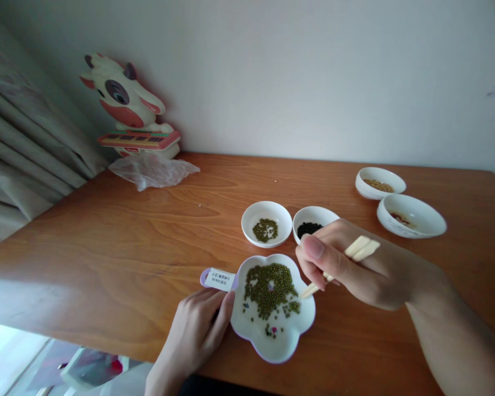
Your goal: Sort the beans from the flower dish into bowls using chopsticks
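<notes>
A flower-shaped dish (286, 344) with a lilac rim and a labelled handle (219, 279) holds green beans and a few small coloured bits. My left hand (198, 324) is closed at the dish's left side, just below the handle, its thumb against the rim. Wooden chopsticks (334, 267) are gripped in my right hand (350, 264), their tips over the dish's right edge with no bean visible between them. Behind the dish stand a white bowl (267, 209) of green beans and another white bowl (317, 212) of black beans, partly hidden by my right hand.
Two white bowls, one with yellowish grains (378, 185) and one with brown bits (402, 223), stand at the back right. A cow toy with a keyboard (138, 137) and a clear plastic bag (152, 170) are at the back left, near the wall.
</notes>
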The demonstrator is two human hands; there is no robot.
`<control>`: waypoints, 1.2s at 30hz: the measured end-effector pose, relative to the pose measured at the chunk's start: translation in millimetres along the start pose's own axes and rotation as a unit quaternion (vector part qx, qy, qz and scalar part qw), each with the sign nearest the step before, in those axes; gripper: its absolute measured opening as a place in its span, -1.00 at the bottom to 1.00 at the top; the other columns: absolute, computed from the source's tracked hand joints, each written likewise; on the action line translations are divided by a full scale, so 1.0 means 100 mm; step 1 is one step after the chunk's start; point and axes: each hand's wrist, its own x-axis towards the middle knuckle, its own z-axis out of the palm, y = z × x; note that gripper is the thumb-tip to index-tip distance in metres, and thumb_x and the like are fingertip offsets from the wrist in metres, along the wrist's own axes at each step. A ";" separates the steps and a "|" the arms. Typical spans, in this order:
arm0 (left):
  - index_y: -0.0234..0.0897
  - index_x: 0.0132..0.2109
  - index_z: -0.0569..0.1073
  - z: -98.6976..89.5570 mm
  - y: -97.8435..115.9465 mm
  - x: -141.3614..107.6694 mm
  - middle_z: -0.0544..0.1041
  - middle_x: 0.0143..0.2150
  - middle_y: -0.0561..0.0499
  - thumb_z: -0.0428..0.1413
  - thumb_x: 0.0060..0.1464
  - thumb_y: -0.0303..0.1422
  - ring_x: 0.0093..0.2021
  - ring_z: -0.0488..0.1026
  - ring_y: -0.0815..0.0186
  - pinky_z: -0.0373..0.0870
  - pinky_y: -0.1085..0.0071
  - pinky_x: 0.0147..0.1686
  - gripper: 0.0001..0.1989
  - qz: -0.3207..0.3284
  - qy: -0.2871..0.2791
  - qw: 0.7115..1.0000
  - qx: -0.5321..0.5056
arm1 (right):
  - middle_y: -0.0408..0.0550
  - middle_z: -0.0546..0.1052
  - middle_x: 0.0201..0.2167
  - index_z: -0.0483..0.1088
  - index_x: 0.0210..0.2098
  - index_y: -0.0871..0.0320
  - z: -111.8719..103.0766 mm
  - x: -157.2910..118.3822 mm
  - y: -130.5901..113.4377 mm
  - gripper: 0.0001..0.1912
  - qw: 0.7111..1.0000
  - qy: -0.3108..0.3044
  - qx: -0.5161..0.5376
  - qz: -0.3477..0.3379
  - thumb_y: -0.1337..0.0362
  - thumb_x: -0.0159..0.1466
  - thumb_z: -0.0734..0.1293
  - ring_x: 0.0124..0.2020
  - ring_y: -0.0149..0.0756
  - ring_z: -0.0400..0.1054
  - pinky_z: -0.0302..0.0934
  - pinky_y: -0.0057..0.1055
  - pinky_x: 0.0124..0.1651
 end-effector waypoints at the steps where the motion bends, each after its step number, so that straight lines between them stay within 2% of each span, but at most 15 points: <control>1: -0.23 -0.38 0.25 0.00 0.00 0.00 0.45 -0.42 0.03 -0.10 0.44 -0.28 -0.41 0.36 0.34 0.21 0.38 -0.30 -0.65 0.000 0.000 1.000 -0.001 | -0.13 0.42 -0.54 0.32 -0.48 0.15 0.01 0.01 0.00 -0.37 1.000 -0.015 0.011 0.006 -0.10 0.51 0.00 -0.51 -0.42 0.24 0.13 -0.39 -0.41; 4: -0.23 -0.38 0.25 -0.01 0.01 0.00 0.46 -0.42 0.02 -0.11 0.44 -0.28 -0.40 0.37 0.34 0.21 0.38 -0.29 -0.64 0.001 0.002 1.000 0.005 | -0.14 0.44 -0.53 0.36 -0.46 0.16 0.05 0.04 -0.01 -0.38 0.999 -0.042 0.013 0.018 -0.05 0.52 -0.01 -0.53 -0.45 0.24 0.12 -0.39 -0.43; 10: -0.23 -0.39 0.27 -0.02 0.02 0.01 0.49 -0.41 0.02 -0.10 0.44 -0.29 -0.38 0.40 0.34 0.22 0.40 -0.31 -0.64 0.006 0.009 1.000 0.006 | -0.14 0.44 -0.51 0.39 -0.43 0.16 0.07 0.06 -0.04 -0.41 0.999 0.001 -0.039 -0.024 -0.05 0.52 0.03 -0.49 -0.44 0.28 0.13 -0.41 -0.41; 15: -0.23 -0.39 0.28 -0.02 0.03 0.04 0.50 -0.41 0.01 -0.10 0.44 -0.30 -0.40 0.40 0.34 0.23 0.41 -0.32 -0.64 0.006 0.010 1.000 0.004 | -0.21 0.34 -0.61 0.38 -0.48 0.17 0.07 0.05 -0.06 -0.39 0.998 -0.042 0.009 -0.033 0.01 0.54 0.02 -0.57 -0.50 0.22 0.13 -0.47 -0.46; 17: -0.23 -0.39 0.27 -0.03 0.04 0.04 0.49 -0.42 0.02 -0.09 0.43 -0.30 -0.41 0.40 0.34 0.23 0.41 -0.32 -0.64 0.006 0.011 1.000 0.006 | -0.21 0.36 -0.61 0.38 -0.48 0.17 0.08 0.07 -0.05 -0.41 0.998 -0.048 0.015 -0.025 0.03 0.54 0.04 -0.57 -0.51 0.23 0.15 -0.47 -0.44; 21: -0.23 -0.40 0.25 -0.03 0.04 0.04 0.48 -0.43 0.02 -0.10 0.43 -0.30 -0.42 0.38 0.34 0.22 0.41 -0.34 -0.63 0.005 0.012 1.000 0.010 | -0.17 0.41 -0.55 0.39 -0.45 0.17 0.09 0.07 -0.02 -0.43 1.000 0.017 -0.019 -0.010 -0.01 0.53 0.06 -0.52 -0.47 0.26 0.14 -0.43 -0.42; 23: -0.23 -0.41 0.24 -0.03 0.04 0.03 0.47 -0.44 0.02 -0.10 0.43 -0.29 -0.42 0.37 0.34 0.21 0.41 -0.34 -0.63 0.002 0.012 1.000 0.009 | -0.17 0.39 -0.55 0.40 -0.43 0.16 0.08 0.07 -0.02 -0.42 0.999 0.031 -0.017 -0.020 -0.02 0.53 0.03 -0.51 -0.45 0.26 0.13 -0.42 -0.42; 28: -0.23 -0.40 0.24 -0.04 0.05 0.02 0.46 -0.43 0.02 -0.10 0.43 -0.29 -0.41 0.36 0.35 0.20 0.41 -0.33 -0.63 0.000 0.010 1.000 -0.002 | -0.17 0.38 -0.55 0.36 -0.46 0.15 0.09 0.08 -0.04 -0.45 0.997 0.006 -0.058 -0.044 0.03 0.53 0.04 -0.50 -0.45 0.25 0.11 -0.39 -0.39; 32: -0.24 -0.40 0.25 -0.04 0.04 0.02 0.46 -0.43 0.03 -0.10 0.43 -0.29 -0.41 0.35 0.35 0.20 0.40 -0.32 -0.64 -0.001 0.008 1.000 -0.001 | -0.20 0.28 -0.58 0.26 -0.50 0.15 0.12 0.11 -0.03 -0.46 0.996 0.002 -0.072 -0.050 0.07 0.54 0.03 -0.52 -0.48 0.16 0.05 -0.39 -0.40; 36: -0.24 -0.40 0.25 -0.04 0.04 0.01 0.46 -0.43 0.02 -0.11 0.44 -0.29 -0.41 0.34 0.34 0.20 0.40 -0.32 -0.63 -0.003 0.007 1.000 0.001 | -0.20 0.30 -0.57 0.26 -0.49 0.16 0.15 0.12 -0.02 -0.46 0.996 -0.005 -0.071 -0.049 0.07 0.54 0.02 -0.51 -0.48 0.17 0.03 -0.38 -0.39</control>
